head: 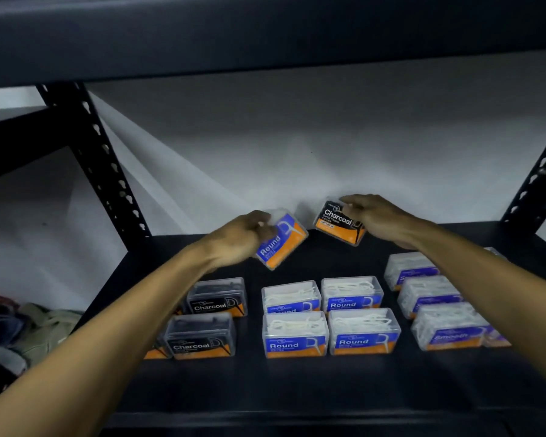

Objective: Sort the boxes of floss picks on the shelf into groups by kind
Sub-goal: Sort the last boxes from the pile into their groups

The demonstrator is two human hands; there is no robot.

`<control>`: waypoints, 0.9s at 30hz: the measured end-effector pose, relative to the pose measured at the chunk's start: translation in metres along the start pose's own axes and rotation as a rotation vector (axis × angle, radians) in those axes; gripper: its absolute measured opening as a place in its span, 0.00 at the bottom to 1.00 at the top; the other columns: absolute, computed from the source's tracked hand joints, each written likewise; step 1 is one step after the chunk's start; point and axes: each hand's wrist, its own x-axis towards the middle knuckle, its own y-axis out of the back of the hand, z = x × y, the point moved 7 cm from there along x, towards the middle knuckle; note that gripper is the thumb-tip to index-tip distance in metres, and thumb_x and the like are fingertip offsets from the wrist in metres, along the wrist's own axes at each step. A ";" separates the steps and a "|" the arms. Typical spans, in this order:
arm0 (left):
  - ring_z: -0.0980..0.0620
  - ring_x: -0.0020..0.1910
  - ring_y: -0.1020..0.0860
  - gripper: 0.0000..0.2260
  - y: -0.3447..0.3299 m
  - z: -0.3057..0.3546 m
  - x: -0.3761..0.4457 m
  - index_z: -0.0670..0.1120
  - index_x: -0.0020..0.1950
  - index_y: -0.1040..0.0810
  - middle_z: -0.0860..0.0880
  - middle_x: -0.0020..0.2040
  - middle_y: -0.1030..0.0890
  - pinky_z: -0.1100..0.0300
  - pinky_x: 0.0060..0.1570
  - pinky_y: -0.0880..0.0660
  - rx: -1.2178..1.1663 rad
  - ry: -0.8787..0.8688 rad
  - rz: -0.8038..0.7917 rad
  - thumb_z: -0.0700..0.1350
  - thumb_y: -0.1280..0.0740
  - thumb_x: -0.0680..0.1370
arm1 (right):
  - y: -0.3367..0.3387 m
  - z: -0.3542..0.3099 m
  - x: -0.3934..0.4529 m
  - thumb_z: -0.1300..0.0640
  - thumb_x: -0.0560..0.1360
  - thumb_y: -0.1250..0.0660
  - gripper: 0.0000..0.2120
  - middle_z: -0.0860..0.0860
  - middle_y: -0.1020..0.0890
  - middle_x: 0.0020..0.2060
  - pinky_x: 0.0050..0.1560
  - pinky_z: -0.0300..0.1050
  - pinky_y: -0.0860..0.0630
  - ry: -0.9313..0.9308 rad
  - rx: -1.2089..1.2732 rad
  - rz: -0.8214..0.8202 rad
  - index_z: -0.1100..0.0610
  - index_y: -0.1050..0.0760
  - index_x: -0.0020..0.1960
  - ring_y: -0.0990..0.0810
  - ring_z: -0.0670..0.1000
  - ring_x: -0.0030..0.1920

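Above the dark shelf (297,383), left hand (243,234) pinching a tilted Round box (282,241), right hand (375,219) gripping a tilted Charcoal box (338,223), sorted boxes below.

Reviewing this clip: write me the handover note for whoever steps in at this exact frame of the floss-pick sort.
Left hand grips a blue Round box, lifted at the back of the shelf.
Right hand grips a black Charcoal box, also raised at the back.
Done: Charcoal group front left, partly hidden by the left arm; four Round boxes in a square in the middle; Smooth group in a column on the right.
Left: each held box is on the wrong side for its group. Round likely goes to the middle, Charcoal to the left.
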 end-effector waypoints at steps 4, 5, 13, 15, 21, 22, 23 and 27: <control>0.50 0.72 0.32 0.24 -0.015 0.006 0.002 0.49 0.77 0.37 0.49 0.75 0.31 0.57 0.67 0.34 0.437 -0.082 -0.168 0.48 0.37 0.82 | 0.012 -0.002 -0.004 0.54 0.80 0.41 0.19 0.51 0.24 0.56 0.46 0.39 0.31 0.024 -0.033 0.087 0.55 0.33 0.70 0.25 0.47 0.51; 0.49 0.73 0.34 0.24 -0.019 0.007 0.003 0.50 0.78 0.37 0.49 0.76 0.34 0.56 0.69 0.36 0.509 -0.086 -0.202 0.48 0.37 0.82 | 0.013 -0.003 -0.005 0.54 0.80 0.40 0.18 0.52 0.24 0.57 0.47 0.39 0.30 0.032 -0.048 0.096 0.55 0.33 0.69 0.25 0.47 0.51; 0.51 0.66 0.28 0.20 -0.044 0.001 0.014 0.49 0.72 0.31 0.50 0.70 0.27 0.59 0.59 0.31 0.626 -0.075 -0.298 0.50 0.36 0.80 | 0.004 0.002 -0.011 0.55 0.79 0.39 0.19 0.53 0.26 0.64 0.57 0.45 0.27 0.047 -0.116 0.045 0.53 0.33 0.69 0.26 0.47 0.57; 0.51 0.66 0.28 0.21 -0.047 -0.002 0.015 0.49 0.73 0.31 0.50 0.70 0.27 0.59 0.59 0.31 0.625 -0.062 -0.310 0.50 0.35 0.80 | 0.002 0.003 -0.011 0.55 0.79 0.38 0.19 0.53 0.26 0.65 0.57 0.44 0.27 0.049 -0.126 0.042 0.53 0.33 0.69 0.26 0.48 0.57; 0.51 0.65 0.28 0.21 -0.048 -0.002 0.013 0.49 0.73 0.31 0.50 0.69 0.26 0.57 0.61 0.30 0.596 -0.056 -0.312 0.51 0.35 0.80 | -0.004 0.003 -0.011 0.56 0.79 0.38 0.19 0.54 0.27 0.66 0.62 0.49 0.28 0.050 -0.146 0.029 0.54 0.32 0.69 0.27 0.50 0.62; 0.51 0.66 0.28 0.21 -0.048 -0.003 0.013 0.50 0.73 0.32 0.50 0.70 0.27 0.56 0.62 0.30 0.604 -0.055 -0.315 0.52 0.35 0.80 | -0.005 0.003 -0.010 0.56 0.79 0.38 0.18 0.54 0.27 0.66 0.62 0.49 0.29 0.051 -0.145 0.028 0.54 0.32 0.69 0.27 0.50 0.62; 0.50 0.67 0.29 0.22 -0.048 -0.004 0.013 0.50 0.74 0.33 0.50 0.71 0.28 0.56 0.63 0.31 0.614 -0.052 -0.318 0.52 0.36 0.80 | -0.006 0.002 -0.010 0.56 0.79 0.38 0.18 0.54 0.26 0.66 0.61 0.48 0.28 0.054 -0.144 0.026 0.54 0.32 0.69 0.27 0.50 0.62; 0.49 0.73 0.34 0.27 -0.046 -0.007 0.012 0.49 0.78 0.39 0.49 0.76 0.35 0.55 0.66 0.35 0.637 -0.033 -0.318 0.54 0.36 0.81 | -0.012 -0.004 -0.007 0.55 0.79 0.38 0.19 0.54 0.27 0.66 0.61 0.48 0.28 0.068 -0.143 0.020 0.53 0.32 0.69 0.27 0.51 0.63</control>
